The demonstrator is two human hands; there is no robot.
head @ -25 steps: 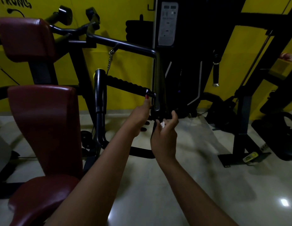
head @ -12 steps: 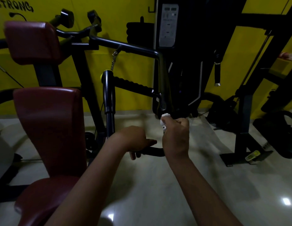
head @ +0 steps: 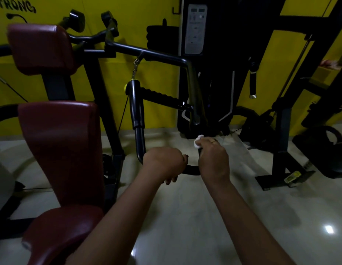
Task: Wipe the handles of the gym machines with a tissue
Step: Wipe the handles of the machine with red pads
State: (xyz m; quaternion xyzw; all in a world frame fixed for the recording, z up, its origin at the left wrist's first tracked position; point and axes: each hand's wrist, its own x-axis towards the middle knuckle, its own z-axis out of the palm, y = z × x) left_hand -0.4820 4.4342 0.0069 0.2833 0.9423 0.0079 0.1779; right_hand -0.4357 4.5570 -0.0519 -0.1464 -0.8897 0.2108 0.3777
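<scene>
Head view catches wiping under way: the left hand [head: 164, 163] curls round the low black handle [head: 192, 170], steadying it, while the right hand [head: 214, 159] at its 3 o'clock pinches the tissue [head: 198, 140] at the handle's upturned end; next, I judge, rub along it.

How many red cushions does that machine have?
3: a small top pad at upper left, the tall back pad below it, and the seat at bottom left. Others may be hidden.
</scene>
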